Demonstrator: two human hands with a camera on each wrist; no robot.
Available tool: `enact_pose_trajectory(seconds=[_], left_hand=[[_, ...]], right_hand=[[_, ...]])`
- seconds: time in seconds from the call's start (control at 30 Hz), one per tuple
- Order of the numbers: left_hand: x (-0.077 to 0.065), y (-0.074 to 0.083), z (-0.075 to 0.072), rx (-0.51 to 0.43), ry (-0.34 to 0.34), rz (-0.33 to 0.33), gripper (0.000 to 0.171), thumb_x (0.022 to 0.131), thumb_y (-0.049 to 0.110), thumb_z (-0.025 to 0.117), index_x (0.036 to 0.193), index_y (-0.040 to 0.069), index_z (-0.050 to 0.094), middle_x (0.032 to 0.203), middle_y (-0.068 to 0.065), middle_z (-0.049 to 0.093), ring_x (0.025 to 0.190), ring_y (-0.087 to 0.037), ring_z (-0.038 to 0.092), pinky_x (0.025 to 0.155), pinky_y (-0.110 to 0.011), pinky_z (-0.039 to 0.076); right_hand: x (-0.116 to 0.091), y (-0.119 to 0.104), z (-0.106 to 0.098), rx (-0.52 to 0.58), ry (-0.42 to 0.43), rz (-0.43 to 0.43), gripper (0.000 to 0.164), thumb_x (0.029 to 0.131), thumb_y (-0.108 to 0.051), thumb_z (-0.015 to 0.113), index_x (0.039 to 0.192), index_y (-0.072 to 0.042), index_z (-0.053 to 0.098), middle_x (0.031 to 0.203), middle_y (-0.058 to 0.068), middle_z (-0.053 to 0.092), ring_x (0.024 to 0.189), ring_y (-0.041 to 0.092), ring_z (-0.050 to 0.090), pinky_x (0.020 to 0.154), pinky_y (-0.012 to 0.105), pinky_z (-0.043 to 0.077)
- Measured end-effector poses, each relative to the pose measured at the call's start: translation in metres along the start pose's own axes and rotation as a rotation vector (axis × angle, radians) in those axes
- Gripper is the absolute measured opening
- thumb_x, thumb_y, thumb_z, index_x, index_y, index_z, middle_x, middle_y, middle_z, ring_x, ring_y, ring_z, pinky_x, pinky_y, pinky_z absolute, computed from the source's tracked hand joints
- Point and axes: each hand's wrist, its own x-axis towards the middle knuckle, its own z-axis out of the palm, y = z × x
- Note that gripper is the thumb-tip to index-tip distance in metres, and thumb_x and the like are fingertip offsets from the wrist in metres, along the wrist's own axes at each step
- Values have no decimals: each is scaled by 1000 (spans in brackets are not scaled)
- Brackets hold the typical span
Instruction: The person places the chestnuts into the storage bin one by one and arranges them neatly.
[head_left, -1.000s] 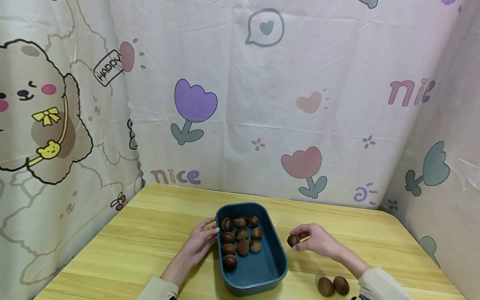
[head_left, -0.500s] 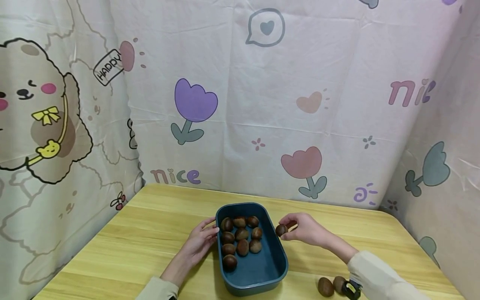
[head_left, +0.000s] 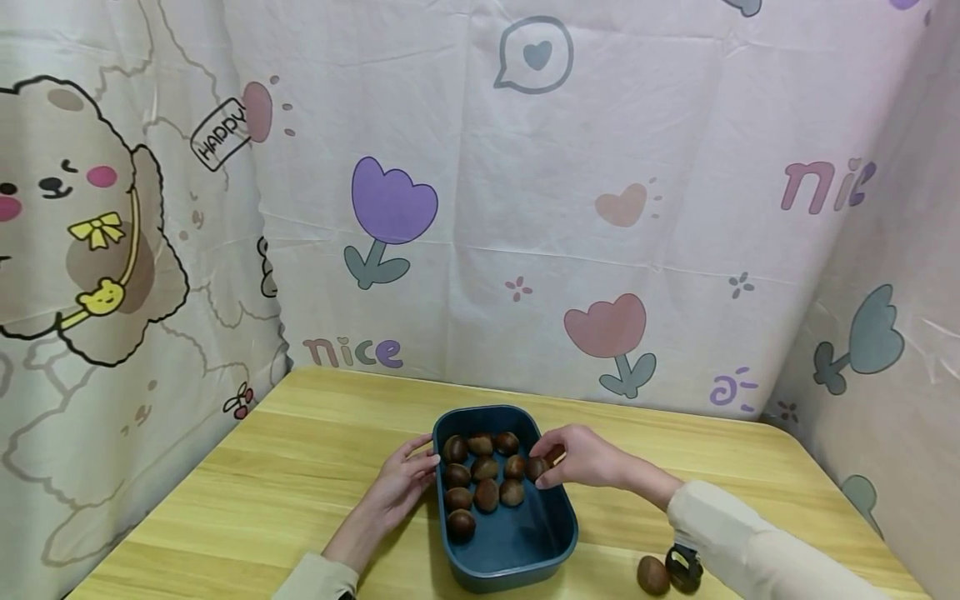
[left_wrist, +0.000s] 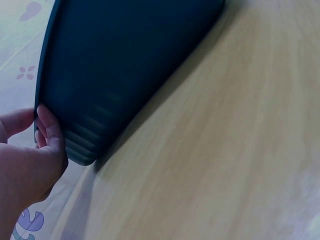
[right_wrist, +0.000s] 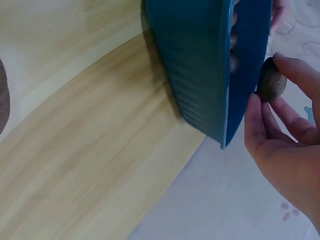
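A dark blue rectangular box [head_left: 517, 533] stands on the table, with several brown chestnuts [head_left: 486, 495] lying in rows toward its far end and left side. My left hand [head_left: 401, 483] holds the box's left side, thumb and fingers at the rim in the left wrist view. With thumb and fingertips my right hand [head_left: 585, 457] pinches one chestnut [right_wrist: 271, 82] over the box, just inside its right rim. In the head view that chestnut appears beside the rightmost ones in the box.
Near the table's [head_left: 322, 467] front right lies a loose chestnut [head_left: 653, 575]; another beside it is mostly hidden by the black band [head_left: 684, 568] at my right wrist. A printed cloth [head_left: 465, 208] hangs behind the table and along both sides.
My right hand has moved left with its chestnut, from beside the box to over its inside. The left hand stays at the box's left side.
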Motion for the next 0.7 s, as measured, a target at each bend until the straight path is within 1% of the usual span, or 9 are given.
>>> enact_pose_trajectory(seconds=[0.2, 0.4, 0.6, 0.7], left_hand=[[0, -1, -1, -1, -6, -5, 49, 95, -3, 52, 139, -10, 32, 103, -9, 55, 84, -14, 54, 77, -25, 46], [1, -1, -1, -3, -6, -5, 50, 95, -2, 52, 139, -10, 31, 102, -9, 55, 84, -14, 54, 77, -25, 46], [0, 0, 0, -11, 0, -3, 49, 94, -3, 53, 138, -10, 33, 103, -11, 55, 85, -15, 55, 77, -26, 46], [-1, 1, 0, -15, -4, 5, 49, 94, -3, 53, 138, -10, 33, 104, -12, 55, 85, -15, 55, 77, -26, 47]], right_hand=[[7, -2, 10, 61, -29, 45, 27, 79, -10, 79, 104, -2, 70, 89, -1, 64, 80, 17, 56, 68, 27, 51], [16, -2, 23, 56, -79, 35, 26, 79, -10, 80, 101, -1, 70, 86, -3, 64, 74, 13, 56, 65, 25, 49], [23, -4, 36, 87, -148, 43, 23, 77, -6, 80, 99, -5, 71, 86, -4, 65, 75, 10, 58, 67, 23, 50], [26, -5, 42, 71, -174, 33, 24, 76, -6, 81, 99, -6, 72, 87, -5, 65, 75, 9, 57, 67, 24, 50]])
